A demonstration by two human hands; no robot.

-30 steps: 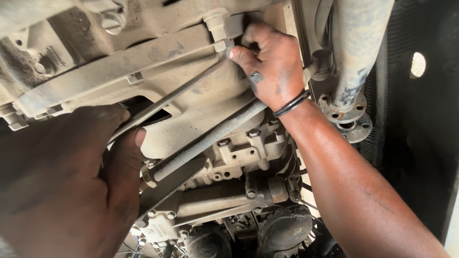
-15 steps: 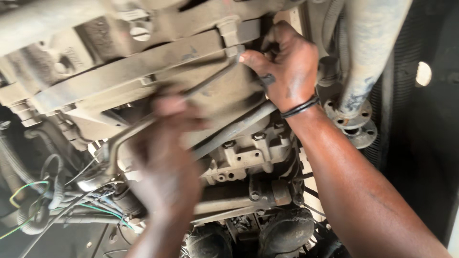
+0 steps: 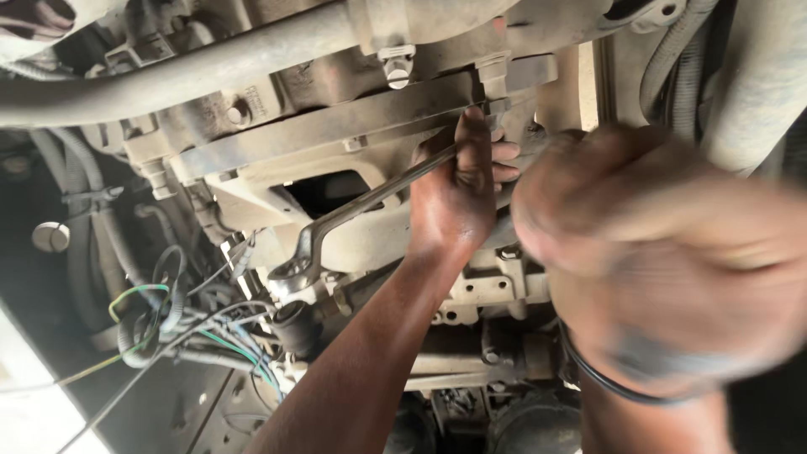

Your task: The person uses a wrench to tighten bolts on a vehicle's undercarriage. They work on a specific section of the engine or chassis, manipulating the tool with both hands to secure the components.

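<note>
a: grey, dusty metal fills your view, the underside of an engine [image 3: 353, 134] hanging over you. at the far left a bundle of coloured wires [image 3: 181, 324] loops down, green and blue strands among the black ones, beside a round silver cap [image 3: 50, 237].

b: and the tool?

a: the wrench [image 3: 353, 210] runs on a slant, its ring end low and left, near the wires, its shaft rising to the right toward a flat bracket [image 3: 336, 126] bolted across the housing. a bolt [image 3: 397, 74] sticks down just above that bracket.

b: where are your hands on it?

a: your left hand [image 3: 458, 189] is wrapped around the upper part of the shaft, fingers curled over it and the thumb pointing up against the bracket's right end. the grip is firm, clenched on the wrench. your forearm comes up from the bottom middle of the view.

b: and the other one?

a: your right hand [image 3: 664, 252] is close to the camera at the right, badly blurred, with a dark band [image 3: 622, 388] at the wrist. it sits just beside your left hand, but you cannot tell whether it is clenched or loose, or whether it touches anything.
</note>
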